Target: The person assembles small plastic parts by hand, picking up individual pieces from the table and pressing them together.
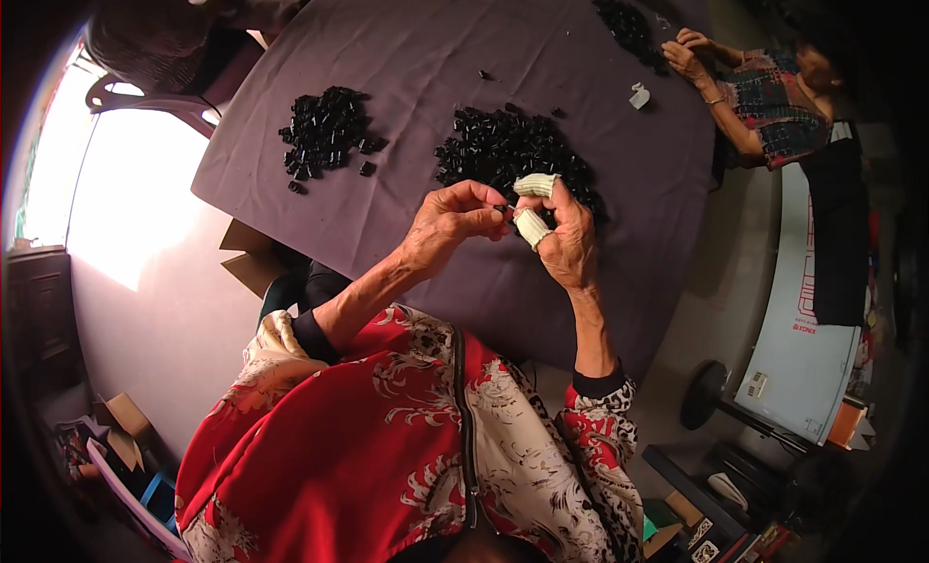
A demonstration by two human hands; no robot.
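Observation:
Between my two hands, over the near part of the table, is a small black plastic piece (pixel 502 209). My left hand (pixel 453 222) pinches it between thumb and fingertips. My right hand (pixel 569 236) meets it from the other side, its fingers closed, with cream knitted finger covers (pixel 531 226) on the thumb and a finger. Something small and pale shows between the hands, too small to name. Just beyond them lies a large pile of black pieces (pixel 503 142), partly hidden by my right hand. A smaller pile of the same pieces (pixel 324 133) sits to the left.
A dark purple cloth covers the table (pixel 406 60). At the far right a co-worker's hands (pixel 687 55) are beside another black pile (pixel 629 26). A crumpled white scrap (pixel 640 96) lies near them. A chair (pixel 155 94) stands at the far left, a cardboard box (pixel 250 258) below the table's left edge.

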